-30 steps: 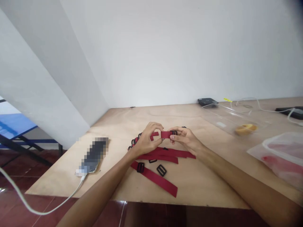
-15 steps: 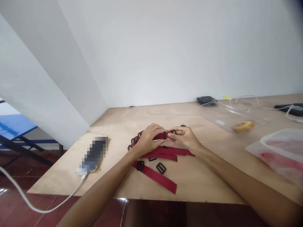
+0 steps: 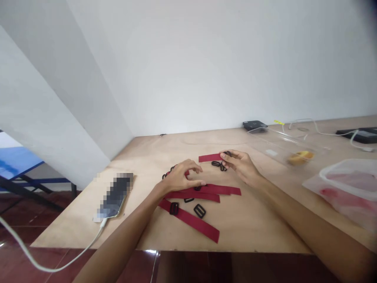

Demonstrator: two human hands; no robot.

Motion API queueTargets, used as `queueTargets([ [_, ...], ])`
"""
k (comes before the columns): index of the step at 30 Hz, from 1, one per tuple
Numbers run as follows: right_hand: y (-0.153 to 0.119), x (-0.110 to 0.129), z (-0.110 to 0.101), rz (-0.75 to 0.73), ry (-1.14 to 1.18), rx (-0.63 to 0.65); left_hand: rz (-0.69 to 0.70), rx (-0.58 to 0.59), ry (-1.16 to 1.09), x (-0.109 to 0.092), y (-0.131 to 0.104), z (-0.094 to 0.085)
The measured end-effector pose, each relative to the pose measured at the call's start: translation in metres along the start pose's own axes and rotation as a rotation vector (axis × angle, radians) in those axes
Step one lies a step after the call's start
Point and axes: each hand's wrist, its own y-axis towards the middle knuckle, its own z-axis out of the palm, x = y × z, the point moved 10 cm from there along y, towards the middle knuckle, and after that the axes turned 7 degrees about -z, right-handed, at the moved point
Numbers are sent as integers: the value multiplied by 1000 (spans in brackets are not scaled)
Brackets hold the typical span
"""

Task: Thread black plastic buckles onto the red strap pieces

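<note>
My right hand (image 3: 243,167) pinches a short red webbing strap (image 3: 209,158) near its right end, where a black buckle shows at the fingertips. The strap's free end points left, above the table. Just below it lie a few loose black slide buckles (image 3: 216,163). My left hand (image 3: 179,177) is open, thumb and fingers curved apart with nothing between them, over more red straps (image 3: 206,194). Black buckles partly hidden by that hand show at its far side. Closer to the front edge are another red strap (image 3: 200,226) with a buckle on it and a loose slide buckle (image 3: 199,211).
A phone (image 3: 119,194) with a white cable (image 3: 88,247) lies at the left of the wooden table (image 3: 253,232). On the right stand a clear plastic box (image 3: 277,143) with tape inside and a translucent tub (image 3: 338,188) holding something red. Black devices and cables line the wall.
My hands have moved apart. The left has let go of the strap and opened; the right has drawn it away to the right, uncovering loose buckles below.
</note>
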Motion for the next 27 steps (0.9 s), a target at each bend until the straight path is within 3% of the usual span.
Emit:
queueTargets([
  [2, -5, -6, 14, 17, -7, 56, -57, -184, -12, 9, 3, -14],
  [4, -8, -12, 23, 32, -3, 78, -73, -261, -11, 14, 5, -18],
  [7, -10, -20, 26, 57, 44, 42, -85, -191, -36, 22, 9, -10],
  [10, -9, -23, 23, 79, 96, 0, -99, -196, -50, 28, 8, -10],
  [15, -10, -24, 23, 77, 105, -7, -18, -151, -87, 17, 8, -7],
  [23, -13, -17, 15, 10, 2, -105, -211, 22, -283, 12, 7, 12],
  [25, -9, -12, 8, -7, -72, -111, -249, -7, -297, 21, 9, 6],
  [27, -2, -5, -4, -44, -142, -129, -304, -92, -296, 40, 9, -11],
])
